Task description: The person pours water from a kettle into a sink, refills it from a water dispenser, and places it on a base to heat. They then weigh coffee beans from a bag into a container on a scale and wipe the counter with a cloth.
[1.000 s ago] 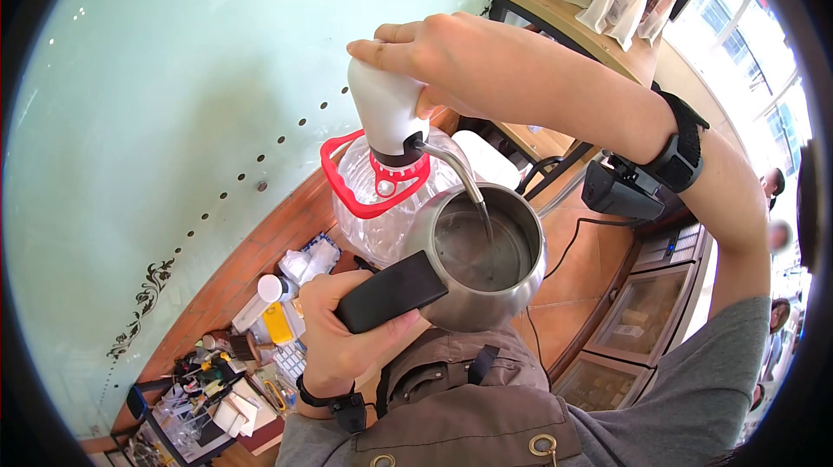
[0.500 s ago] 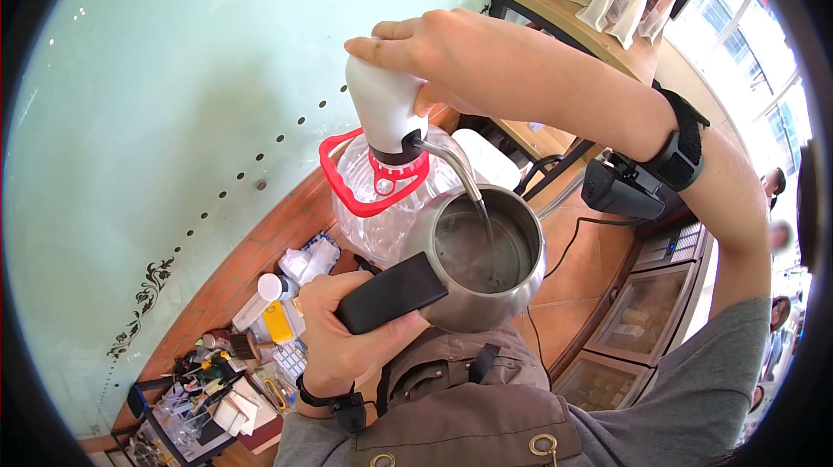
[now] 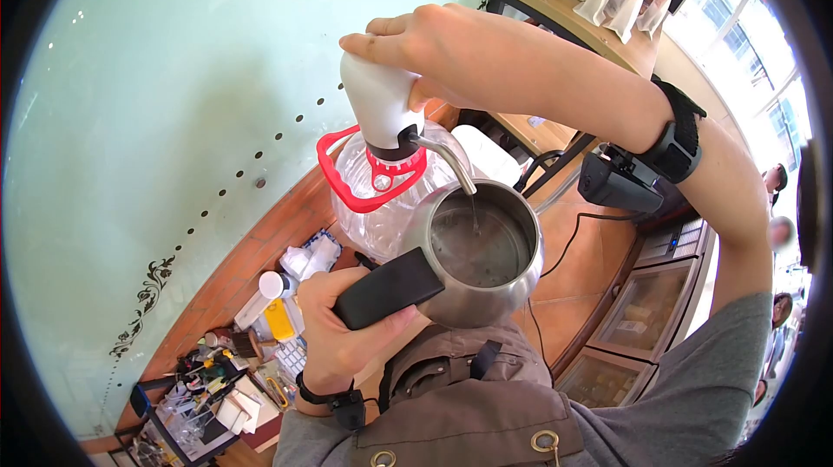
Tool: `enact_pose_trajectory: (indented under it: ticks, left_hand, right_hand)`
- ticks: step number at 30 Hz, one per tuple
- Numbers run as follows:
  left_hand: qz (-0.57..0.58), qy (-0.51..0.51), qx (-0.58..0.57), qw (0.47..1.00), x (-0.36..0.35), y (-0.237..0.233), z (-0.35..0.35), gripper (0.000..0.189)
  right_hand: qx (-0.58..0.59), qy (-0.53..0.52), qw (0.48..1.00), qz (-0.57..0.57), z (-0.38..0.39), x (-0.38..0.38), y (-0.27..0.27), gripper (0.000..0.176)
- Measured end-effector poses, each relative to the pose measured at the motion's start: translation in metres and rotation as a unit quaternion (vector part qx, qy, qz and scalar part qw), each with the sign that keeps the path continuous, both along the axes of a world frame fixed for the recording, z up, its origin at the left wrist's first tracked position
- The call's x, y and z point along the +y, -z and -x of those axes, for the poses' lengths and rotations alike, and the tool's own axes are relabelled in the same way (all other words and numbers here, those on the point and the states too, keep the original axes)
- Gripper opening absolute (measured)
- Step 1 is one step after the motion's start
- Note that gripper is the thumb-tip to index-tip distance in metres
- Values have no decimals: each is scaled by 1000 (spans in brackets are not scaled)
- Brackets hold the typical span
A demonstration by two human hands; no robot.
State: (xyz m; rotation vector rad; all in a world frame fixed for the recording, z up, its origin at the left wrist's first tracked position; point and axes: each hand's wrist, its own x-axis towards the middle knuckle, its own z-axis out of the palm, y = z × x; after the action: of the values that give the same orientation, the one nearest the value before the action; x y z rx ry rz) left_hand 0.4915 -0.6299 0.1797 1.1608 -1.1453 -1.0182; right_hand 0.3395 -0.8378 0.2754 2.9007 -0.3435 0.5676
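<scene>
By its black handle [image 3: 390, 289], my left hand [image 3: 343, 328] holds a round steel kettle [image 3: 512, 298] with its open top facing up. My right hand [image 3: 403, 42] rests over the top of a white pump [image 3: 375, 98], fingers wrapped round it. The pump sits on the neck of a clear plastic water bottle [image 3: 373, 228] with a red handle [image 3: 347, 198]. From the pump, a curved metal spout [image 3: 451, 161] reaches over the kettle's mouth. A thin trickle falls from the spout into the kettle, where water shows inside.
A box of mixed items [image 3: 186, 415] and white bags [image 3: 312, 257] lie at the lower left. Wooden shelving [image 3: 599, 24] with hanging bags stands at the upper right. Glass-door cabinets [image 3: 642, 315] are on the right, and a black cable crosses the floor. Several people show at the far right.
The stream from the spout has become thinner and shorter. My hands, the pump and the kettle have shifted slightly up and left in view.
</scene>
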Motion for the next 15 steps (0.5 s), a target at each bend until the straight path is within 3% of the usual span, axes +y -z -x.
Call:
enact_pose_trajectory:
  ticks: [3,5,12,14,15]
  left_hand:
    - [4,3,-5,1000,1,-1,0,13]
    - [7,5,-12,1000,1,0,0,13]
    - [5,-14,11,1000,2,3,2,14]
    - [14,-26,16,999,3,1,4,14]
    - [-8,-33,44,998,3,-4,7,14]
  right_hand:
    - [22,19,999,-16,-2,6,-6,35]
    - [85,88,988,-97,-3,13,-14,65]
    - [103,97,986,-89,-2,12,-12,67]
    - [52,39,993,-96,1,1,-6,45]
    - [52,36,993,-98,1,-3,-5,45]
